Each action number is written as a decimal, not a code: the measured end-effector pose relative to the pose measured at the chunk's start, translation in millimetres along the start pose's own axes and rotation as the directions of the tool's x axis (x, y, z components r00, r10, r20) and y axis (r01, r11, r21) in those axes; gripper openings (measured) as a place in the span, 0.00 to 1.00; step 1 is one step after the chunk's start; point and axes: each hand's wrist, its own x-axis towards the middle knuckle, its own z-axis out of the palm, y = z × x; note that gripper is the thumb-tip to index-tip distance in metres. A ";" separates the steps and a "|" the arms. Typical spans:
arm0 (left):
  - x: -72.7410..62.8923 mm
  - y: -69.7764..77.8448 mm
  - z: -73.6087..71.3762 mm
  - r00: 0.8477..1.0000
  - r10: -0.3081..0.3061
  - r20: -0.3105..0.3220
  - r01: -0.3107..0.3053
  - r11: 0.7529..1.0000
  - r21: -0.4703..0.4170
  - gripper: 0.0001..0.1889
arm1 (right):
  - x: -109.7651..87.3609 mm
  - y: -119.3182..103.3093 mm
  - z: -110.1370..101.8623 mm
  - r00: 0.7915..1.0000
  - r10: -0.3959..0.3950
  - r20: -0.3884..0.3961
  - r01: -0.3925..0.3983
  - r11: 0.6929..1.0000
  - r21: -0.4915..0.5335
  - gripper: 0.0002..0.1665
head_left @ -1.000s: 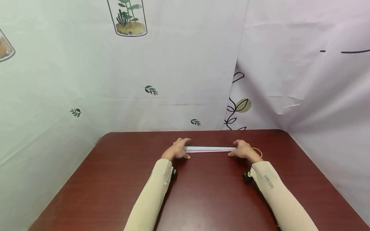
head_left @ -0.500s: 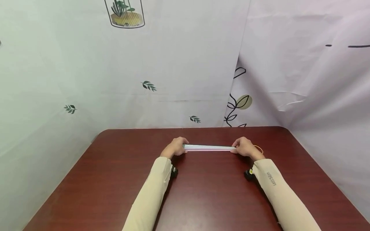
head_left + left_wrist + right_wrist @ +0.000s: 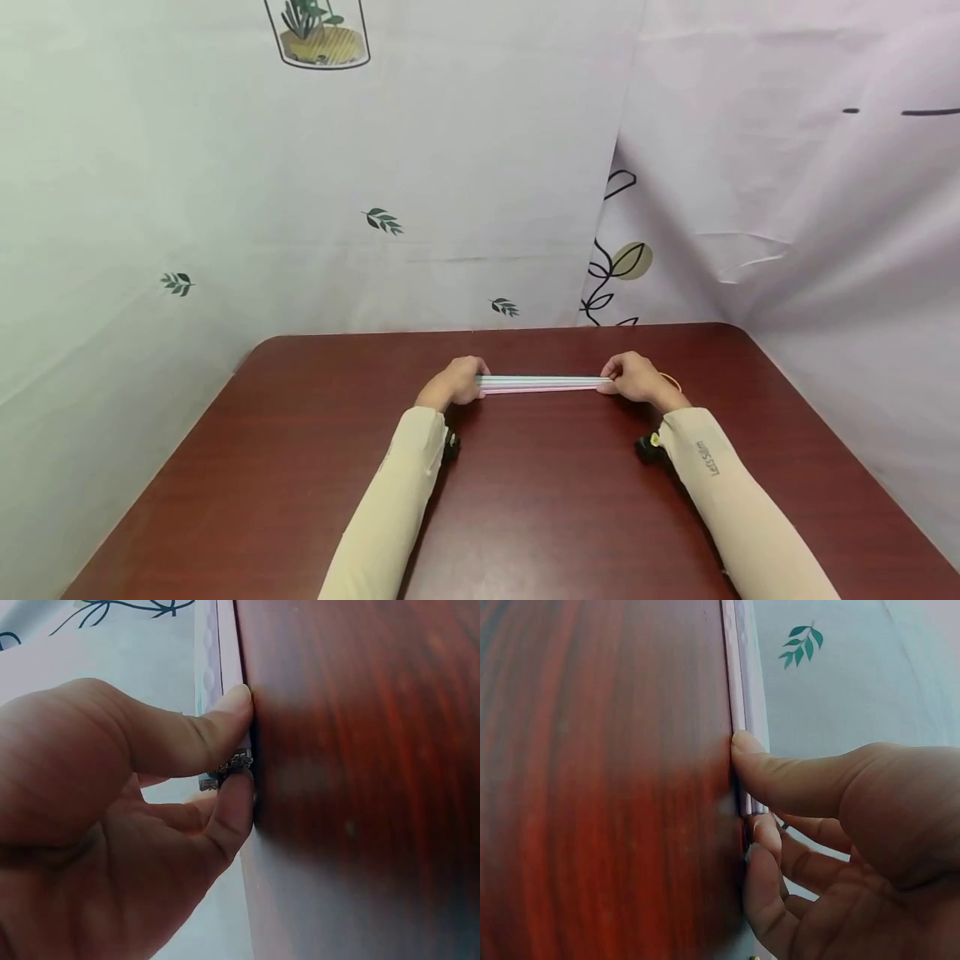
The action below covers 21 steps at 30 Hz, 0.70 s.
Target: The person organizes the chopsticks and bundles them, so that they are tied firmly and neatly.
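left hand (image 3: 454, 382): thumb and fingers pinching one end of the bundle of pastel sticks (image 3: 543, 384) | right hand (image 3: 636, 379): pinching the other end | bundle: stretched between both hands, on or just above the tabletop (image 3: 525, 492), cannot tell which | printed cloth (image 3: 465, 167): beyond both hands

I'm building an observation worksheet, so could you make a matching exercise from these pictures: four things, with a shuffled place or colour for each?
Things
1. Left hand
2. Right hand
3. Table
4. Sleeves

Places and colours
A. Reddish brown
B. Holding the right end of the pale sticks, as seen in the head view
C. Cream
D. Holding their left end in that view

Pairs: 1-D, 2-B, 3-A, 4-C
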 end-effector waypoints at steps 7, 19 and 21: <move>0.0 4.3 -1.0 1.000 -0.006 -0.001 0.006 1.000 -0.009 0.14 | -0.8 9.4 -4.5 0.999 -0.050 0.020 0.049 0.997 0.058 0.09; -0.8 6.4 -3.9 0.996 0.013 0.086 -0.017 0.999 0.043 0.13 | 3.1 12.7 -6.3 0.991 -0.117 0.066 0.113 0.992 0.057 0.06; -1.2 5.0 -3.4 0.996 0.017 0.085 -0.020 0.999 0.036 0.12 | 3.4 11.7 -6.4 0.990 -0.116 0.081 0.112 0.992 0.056 0.06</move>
